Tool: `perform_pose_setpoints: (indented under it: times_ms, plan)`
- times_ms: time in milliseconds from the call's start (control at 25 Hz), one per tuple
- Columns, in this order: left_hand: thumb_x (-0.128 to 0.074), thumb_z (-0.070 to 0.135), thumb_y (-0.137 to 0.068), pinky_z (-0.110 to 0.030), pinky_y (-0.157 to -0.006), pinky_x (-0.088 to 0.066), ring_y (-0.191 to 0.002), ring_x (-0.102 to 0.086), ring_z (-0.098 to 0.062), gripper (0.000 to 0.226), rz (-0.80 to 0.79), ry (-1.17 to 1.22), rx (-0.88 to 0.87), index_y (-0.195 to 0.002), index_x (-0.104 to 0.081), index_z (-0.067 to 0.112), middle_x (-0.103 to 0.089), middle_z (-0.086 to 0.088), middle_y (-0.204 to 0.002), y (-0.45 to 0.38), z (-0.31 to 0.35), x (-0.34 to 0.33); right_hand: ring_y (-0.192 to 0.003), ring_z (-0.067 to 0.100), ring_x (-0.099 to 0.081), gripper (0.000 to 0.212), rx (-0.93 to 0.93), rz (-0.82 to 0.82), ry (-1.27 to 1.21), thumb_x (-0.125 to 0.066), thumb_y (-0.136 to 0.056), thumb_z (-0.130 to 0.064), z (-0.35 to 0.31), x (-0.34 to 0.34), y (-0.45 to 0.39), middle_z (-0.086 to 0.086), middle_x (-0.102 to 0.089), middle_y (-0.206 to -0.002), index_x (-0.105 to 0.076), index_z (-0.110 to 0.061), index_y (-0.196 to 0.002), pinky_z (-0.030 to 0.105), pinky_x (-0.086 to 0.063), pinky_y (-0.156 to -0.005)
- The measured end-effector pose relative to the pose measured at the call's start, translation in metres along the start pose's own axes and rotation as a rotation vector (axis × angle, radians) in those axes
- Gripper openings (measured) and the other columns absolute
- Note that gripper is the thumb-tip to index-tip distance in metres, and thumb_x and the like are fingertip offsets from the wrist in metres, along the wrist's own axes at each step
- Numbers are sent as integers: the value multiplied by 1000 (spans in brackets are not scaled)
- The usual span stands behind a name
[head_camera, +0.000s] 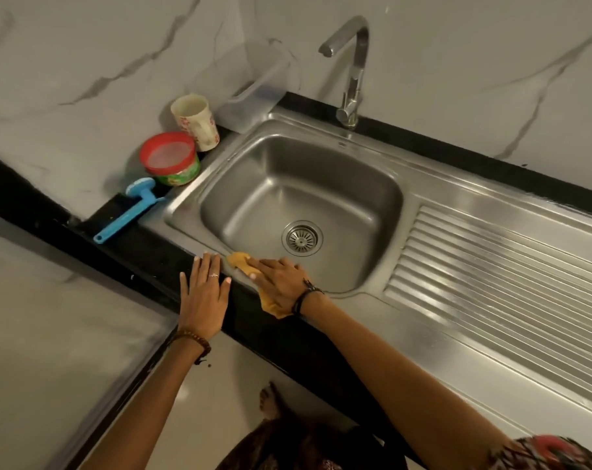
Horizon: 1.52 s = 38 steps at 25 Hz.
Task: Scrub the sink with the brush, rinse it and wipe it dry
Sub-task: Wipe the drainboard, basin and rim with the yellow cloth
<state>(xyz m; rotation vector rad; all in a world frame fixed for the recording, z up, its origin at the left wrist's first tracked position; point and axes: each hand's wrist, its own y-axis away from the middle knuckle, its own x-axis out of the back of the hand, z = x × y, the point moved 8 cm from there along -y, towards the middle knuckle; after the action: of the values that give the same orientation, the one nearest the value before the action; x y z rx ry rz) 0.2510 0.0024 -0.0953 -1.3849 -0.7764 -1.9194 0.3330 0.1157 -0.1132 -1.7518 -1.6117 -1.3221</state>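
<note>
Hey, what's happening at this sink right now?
A person is wiping the near rim of the steel sink with a yellow cloth pressed under the right hand. The left hand rests flat on the black counter edge. The blue brush lies set aside on the counter, and no water runs from the tap.
</note>
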Motion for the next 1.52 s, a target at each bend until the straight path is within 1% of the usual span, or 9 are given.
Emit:
perform_pose_setpoints:
  times_ms: [160, 360, 520, 760, 1000, 1160, 1280, 1400, 1520]
  plan:
    - [-31, 28, -100, -44, -116, 1, -145, -2, -23, 53, -23, 6, -12, -148, -15, 11, -9, -8, -157, -19, -13, 1, -131, 22, -34, 47, 43, 27, -49, -24, -100, -41, 3, 1, 9, -8, -22, -154, -19, -34, -146, 41, -31, -105]
    - [-29, 32, -100, -42, -116, 4, -145, 3, -22, 56, -32, 38, -46, -148, -9, 10, -3, -8, -157, -14, -17, -1, -142, 3, -12, 58, 27, 86, -28, -1, -84, -70, 71, -2, 116, -26, -10, -149, -15, -50, -137, 41, -13, -119]
    - [-28, 35, -100, -42, -116, 6, -145, 5, -22, 59, -74, 32, 6, -149, -6, 10, 1, -9, -158, -7, -22, 0, -140, 1, 0, 70, 7, 17, 11, 6, -78, -76, 93, -1, 150, -25, -6, -148, -17, -44, -135, 42, -5, -121]
    - [-27, 35, -101, -41, -116, 6, -145, 5, -21, 59, -95, 61, 1, -149, -1, 12, 3, -7, -158, -5, -26, 1, -143, 5, -1, 81, 40, -30, 38, 17, -66, -80, 57, -5, 97, -18, 1, -153, 0, -44, -137, 38, 6, -117]
    - [-24, 35, -101, -43, -115, 8, -145, 7, -19, 57, -50, 30, 70, -149, -3, 12, 3, -5, -158, -8, -50, 12, -145, 15, -12, 79, 124, -109, -18, 16, -64, -81, 11, -11, 24, -10, 3, -157, 10, -48, -136, 41, -3, -117]
    - [-28, 24, -101, -45, -116, 4, -145, 6, -22, 54, -40, -73, 17, -149, -8, 10, 2, -8, -158, -26, -69, 22, -143, 19, -18, 78, 134, -86, -51, 3, -72, -76, -20, -11, -25, -9, 0, -157, 2, -43, -143, 45, -17, -117]
    - [-19, 27, -102, -40, -118, -1, -146, -4, -19, 50, 17, -3, 1, -148, -12, 9, -10, -6, -157, -49, -80, 33, -143, 17, -18, 71, 119, -49, -80, -4, -81, -65, -43, -10, -74, -10, -1, -157, -7, -38, -146, 45, -22, -116]
    - [-12, 38, -98, -36, -116, 0, -145, -9, -18, 58, 44, 33, -9, -147, -17, 7, -18, -7, -155, -74, -95, 39, -144, 18, -12, 51, 98, -52, -115, -23, -98, -48, -67, -7, -130, -10, 0, -157, -15, -36, -147, 50, -21, -114]
    - [1, 44, -86, -33, -114, -1, -144, -17, -20, 75, 105, 75, -21, -145, -23, 5, -25, -10, -153, -89, -109, 44, -145, 21, -3, 47, 70, -28, -47, -26, -99, -43, -88, -5, -166, -12, 1, -157, -18, -38, -145, 54, -16, -114]
